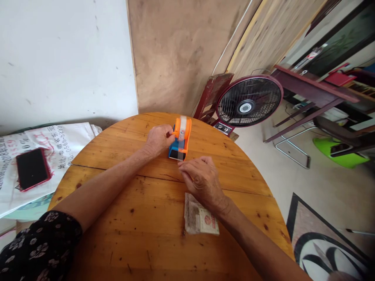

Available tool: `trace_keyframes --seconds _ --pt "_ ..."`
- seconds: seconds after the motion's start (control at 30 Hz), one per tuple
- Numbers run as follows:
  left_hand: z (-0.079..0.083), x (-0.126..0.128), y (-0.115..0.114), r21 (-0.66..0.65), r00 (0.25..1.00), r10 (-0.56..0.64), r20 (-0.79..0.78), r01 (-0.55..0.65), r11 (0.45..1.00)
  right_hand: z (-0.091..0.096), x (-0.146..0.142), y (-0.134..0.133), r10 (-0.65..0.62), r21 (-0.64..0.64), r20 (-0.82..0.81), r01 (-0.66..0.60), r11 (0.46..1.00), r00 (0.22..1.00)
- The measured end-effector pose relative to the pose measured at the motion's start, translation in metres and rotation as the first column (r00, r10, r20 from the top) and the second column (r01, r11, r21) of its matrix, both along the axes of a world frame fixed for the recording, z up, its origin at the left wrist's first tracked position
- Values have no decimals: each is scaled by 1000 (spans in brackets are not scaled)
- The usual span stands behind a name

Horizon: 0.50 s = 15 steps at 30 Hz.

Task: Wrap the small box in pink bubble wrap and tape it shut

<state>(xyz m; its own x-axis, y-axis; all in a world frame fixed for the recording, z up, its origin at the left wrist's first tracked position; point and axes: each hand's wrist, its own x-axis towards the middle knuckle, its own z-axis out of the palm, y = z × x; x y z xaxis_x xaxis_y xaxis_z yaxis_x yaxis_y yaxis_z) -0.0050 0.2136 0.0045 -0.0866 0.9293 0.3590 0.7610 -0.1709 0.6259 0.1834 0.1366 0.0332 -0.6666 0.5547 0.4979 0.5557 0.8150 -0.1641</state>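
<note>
An orange and blue tape dispenser (181,140) with a roll of clear tape stands on the round wooden table (140,234). My left hand (158,139) grips its left side with closed fingers. My right hand (202,180) is just in front of the dispenser's blue end, fingers pinched together at the tape's end. What the pinch holds is too thin to make out. A small folded paper packet (199,220) with a red stamp lies under my right wrist.
A dark phone in a red case (32,168) lies on a white printed sack (43,156) to the left. Right of the table stand a floor fan (249,102), a dark red bench (310,91) and a green object (340,154). A wall is behind.
</note>
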Motion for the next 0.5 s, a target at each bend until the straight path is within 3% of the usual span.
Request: trace_keyframes --seconds 0.5 --pt "0 2 -1 4 999 12 44 -12 1000 -3 0 -4 -12 -10 106 13 1000 994"
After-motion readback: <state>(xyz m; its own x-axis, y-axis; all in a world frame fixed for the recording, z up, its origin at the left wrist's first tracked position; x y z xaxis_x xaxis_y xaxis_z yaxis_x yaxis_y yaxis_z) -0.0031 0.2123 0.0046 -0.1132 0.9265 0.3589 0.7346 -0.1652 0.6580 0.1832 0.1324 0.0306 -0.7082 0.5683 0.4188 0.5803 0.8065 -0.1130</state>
